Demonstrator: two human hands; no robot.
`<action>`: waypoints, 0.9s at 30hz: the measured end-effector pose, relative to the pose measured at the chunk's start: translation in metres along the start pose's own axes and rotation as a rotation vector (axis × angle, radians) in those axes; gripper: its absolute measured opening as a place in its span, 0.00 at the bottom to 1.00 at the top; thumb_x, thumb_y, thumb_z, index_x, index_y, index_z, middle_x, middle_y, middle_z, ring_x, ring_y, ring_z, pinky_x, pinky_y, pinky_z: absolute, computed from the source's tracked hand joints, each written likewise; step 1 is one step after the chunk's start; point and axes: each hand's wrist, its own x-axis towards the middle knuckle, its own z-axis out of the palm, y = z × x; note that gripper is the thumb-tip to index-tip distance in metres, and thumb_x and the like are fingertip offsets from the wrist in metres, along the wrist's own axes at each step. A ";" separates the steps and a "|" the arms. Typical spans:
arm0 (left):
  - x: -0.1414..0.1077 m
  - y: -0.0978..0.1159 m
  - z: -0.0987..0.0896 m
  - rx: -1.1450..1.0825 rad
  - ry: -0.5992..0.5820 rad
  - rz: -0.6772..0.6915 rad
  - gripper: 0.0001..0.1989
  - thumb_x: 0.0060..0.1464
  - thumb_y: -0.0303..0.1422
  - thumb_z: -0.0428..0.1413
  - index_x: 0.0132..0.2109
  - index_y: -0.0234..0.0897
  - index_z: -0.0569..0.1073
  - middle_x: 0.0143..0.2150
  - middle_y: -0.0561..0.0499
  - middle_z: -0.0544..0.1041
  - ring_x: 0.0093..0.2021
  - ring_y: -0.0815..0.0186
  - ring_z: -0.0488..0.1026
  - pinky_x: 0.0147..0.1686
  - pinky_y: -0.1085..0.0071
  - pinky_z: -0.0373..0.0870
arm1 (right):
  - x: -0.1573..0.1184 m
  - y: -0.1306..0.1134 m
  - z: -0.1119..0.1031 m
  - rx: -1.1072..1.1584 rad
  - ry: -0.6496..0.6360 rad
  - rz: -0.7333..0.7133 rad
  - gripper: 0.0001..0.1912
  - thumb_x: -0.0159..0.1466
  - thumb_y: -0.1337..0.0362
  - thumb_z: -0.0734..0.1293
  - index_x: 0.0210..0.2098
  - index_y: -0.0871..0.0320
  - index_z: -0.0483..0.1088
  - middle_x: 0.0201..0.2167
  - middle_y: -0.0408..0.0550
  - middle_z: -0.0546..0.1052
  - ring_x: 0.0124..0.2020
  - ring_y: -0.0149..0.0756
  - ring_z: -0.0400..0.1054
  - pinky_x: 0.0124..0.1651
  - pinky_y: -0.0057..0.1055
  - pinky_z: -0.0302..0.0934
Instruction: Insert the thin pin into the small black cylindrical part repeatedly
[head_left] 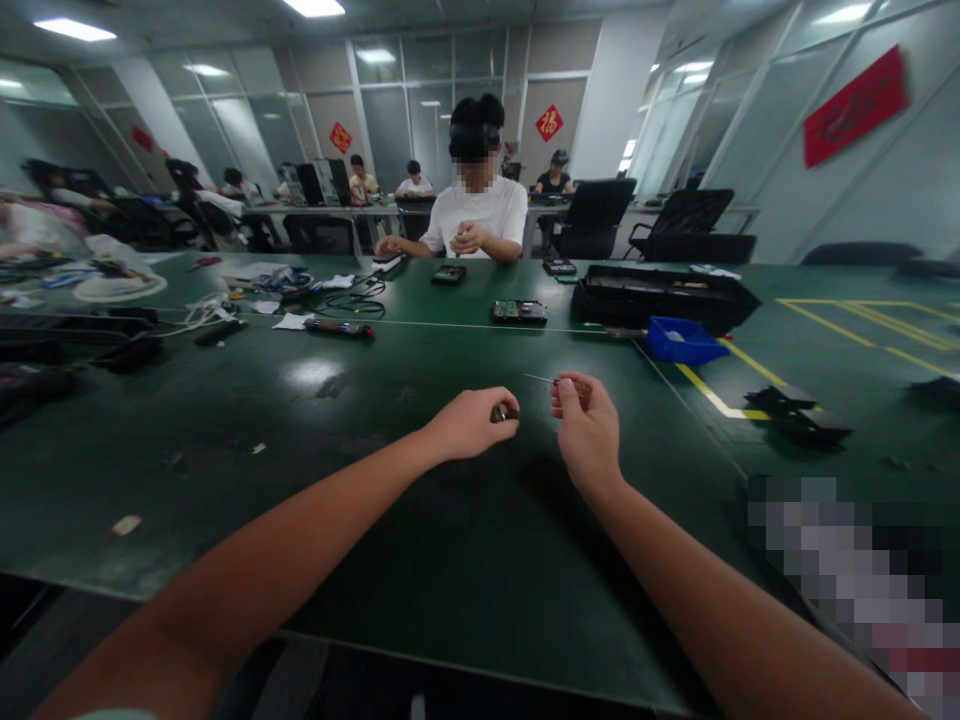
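Over the middle of the green table (360,500), my left hand (472,422) has its fingers wrapped round a small dark object (504,412), whose nature I cannot make out. To its right, my right hand (589,425) is raised with thumb and fingertips pinched on a thin metal tool (540,378). The tool's slim shaft points left, above and beyond the left hand. The two hands are apart, and the tool does not touch the dark object. Most of the tool's handle is hidden by the right fingers.
Beyond my hands lie a circuboard-like device (519,312), a dark screwdriver-like tool (339,328), a black tray (664,295) and a blue bin (684,341). Black parts (799,412) sit at the right. Cables and papers cover the far left. A person (480,215) sits opposite.
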 end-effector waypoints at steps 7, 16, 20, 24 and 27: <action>-0.032 -0.060 -0.072 -0.700 0.359 -0.364 0.13 0.55 0.35 0.56 0.46 0.36 0.73 0.33 0.51 0.70 0.24 0.72 0.65 0.21 0.76 0.56 | -0.007 -0.013 -0.003 -0.015 -0.051 0.049 0.13 0.67 0.54 0.63 0.46 0.54 0.70 0.39 0.50 0.75 0.38 0.41 0.70 0.42 0.41 0.67; -0.127 -0.136 -0.181 -0.927 0.924 -0.663 0.04 0.59 0.30 0.54 0.40 0.34 0.70 0.30 0.54 0.67 0.24 0.71 0.63 0.22 0.74 0.60 | -0.005 -0.007 -0.001 0.010 -0.028 0.057 0.14 0.66 0.54 0.64 0.45 0.54 0.71 0.38 0.49 0.75 0.38 0.39 0.70 0.42 0.40 0.66; -0.174 -0.154 -0.218 -0.817 1.137 -0.751 0.07 0.62 0.25 0.46 0.38 0.32 0.68 0.31 0.52 0.67 0.26 0.70 0.65 0.24 0.75 0.63 | -0.005 -0.006 -0.001 0.022 -0.037 0.068 0.14 0.66 0.53 0.64 0.45 0.54 0.71 0.37 0.48 0.76 0.38 0.39 0.70 0.42 0.40 0.66; -0.213 -0.167 -0.245 -0.705 1.282 -0.816 0.06 0.61 0.23 0.45 0.37 0.31 0.66 0.31 0.52 0.66 0.27 0.70 0.65 0.22 0.77 0.62 | -0.006 -0.005 0.000 0.032 -0.038 0.076 0.13 0.66 0.53 0.64 0.44 0.54 0.71 0.37 0.47 0.76 0.37 0.39 0.70 0.42 0.39 0.66; -0.239 -0.182 -0.263 -0.634 1.317 -0.862 0.07 0.58 0.20 0.45 0.36 0.31 0.66 0.32 0.51 0.67 0.26 0.70 0.66 0.22 0.78 0.63 | -0.006 -0.004 0.001 0.034 -0.044 0.085 0.13 0.66 0.54 0.64 0.45 0.54 0.71 0.37 0.48 0.76 0.37 0.39 0.70 0.42 0.39 0.66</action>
